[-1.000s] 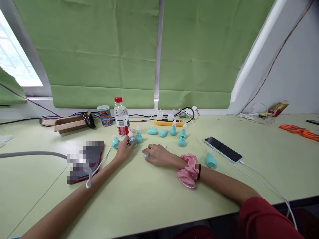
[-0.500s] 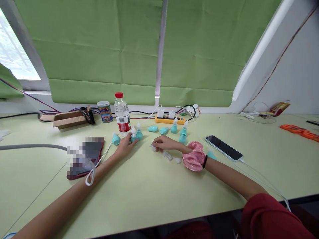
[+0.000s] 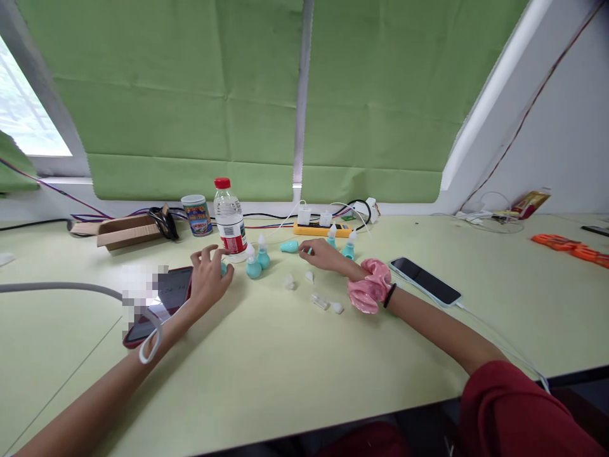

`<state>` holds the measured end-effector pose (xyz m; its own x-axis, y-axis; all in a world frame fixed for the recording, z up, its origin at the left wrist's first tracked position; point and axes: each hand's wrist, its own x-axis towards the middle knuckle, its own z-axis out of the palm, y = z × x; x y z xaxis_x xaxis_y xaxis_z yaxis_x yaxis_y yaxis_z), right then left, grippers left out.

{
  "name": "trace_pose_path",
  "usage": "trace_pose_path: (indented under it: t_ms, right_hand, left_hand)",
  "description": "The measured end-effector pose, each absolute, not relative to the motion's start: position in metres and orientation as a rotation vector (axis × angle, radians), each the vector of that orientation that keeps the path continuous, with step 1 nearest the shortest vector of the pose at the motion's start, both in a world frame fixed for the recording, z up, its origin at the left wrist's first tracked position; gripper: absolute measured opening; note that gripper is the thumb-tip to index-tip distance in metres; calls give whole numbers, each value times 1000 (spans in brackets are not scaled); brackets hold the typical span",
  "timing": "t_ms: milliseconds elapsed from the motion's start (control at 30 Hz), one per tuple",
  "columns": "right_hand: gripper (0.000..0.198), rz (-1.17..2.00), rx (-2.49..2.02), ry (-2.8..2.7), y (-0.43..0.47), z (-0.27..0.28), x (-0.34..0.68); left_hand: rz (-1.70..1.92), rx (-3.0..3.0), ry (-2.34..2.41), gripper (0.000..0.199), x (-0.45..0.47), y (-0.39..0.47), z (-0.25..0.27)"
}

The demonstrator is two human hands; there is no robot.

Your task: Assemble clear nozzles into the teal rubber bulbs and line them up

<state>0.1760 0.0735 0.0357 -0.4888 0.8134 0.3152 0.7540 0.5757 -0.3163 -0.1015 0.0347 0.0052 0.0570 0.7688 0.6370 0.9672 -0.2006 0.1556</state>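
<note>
Left grip (image 3: 209, 278) loosely spread, nothing visibly held, over a mostly hidden bulb (image 3: 223, 269); contact unclear. Right grip (image 3: 322, 254) half-curled, just right of a teal bulb (image 3: 288, 246) lying far-middle on the counter (image 3: 266, 374); cannot tell whether it holds anything. Both bulbs probably light, soft, rubbery: take round the belly. Clear tube (image 3: 320, 301) nearer, likely stiff, slippery.

Smooth matt rubbery-looking bulbs (image 3: 254, 269), satiny cloth scrunchie (image 3: 370, 287), glossy plastic bottle (image 3: 230, 221), matt cardboard box (image 3: 128, 236)
</note>
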Motion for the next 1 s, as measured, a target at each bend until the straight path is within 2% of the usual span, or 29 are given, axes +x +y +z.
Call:
trace_pose_path:
  t_ms: [133, 400, 567, 667, 833, 933, 967, 1000]
  right_hand:
    - [32, -39, -1318, -2341, 92, 28, 174]
    - [51, -272, -1334, -2422, 116, 18, 140]
    - [38, -267, -1327, -2539, 130, 14, 126]
    - [31, -258, -1343, -2507, 133, 11, 126]
    - [31, -214, -1323, -2379, 134, 11, 135]
    - [31, -162, -1324, -2303, 137, 13, 141]
    - [31, -136, -1324, -2297, 139, 14, 142]
    - [29, -108, -1321, -2301, 140, 15, 144]
  left_hand:
    - [-513, -2086, -1863, 39, -105, 37, -4]
    - [-569, -2169, -1773, 23, -109, 28, 0]
    - [-619, -2170, -1725, 2, -103, 14, 5]
    - [-654, -2170, -1676, 9, -101, 5, 4]
    - [-786, -2199, -1583, 21, -103, 0, -1]
    - [-929, -2188, -1555, 11, -102, -2, -5]
    - [-973, -2175, -1557, 14, -100, -2, -5]
    - [-1038, -2164, -1555, 26, -98, -3, -6]
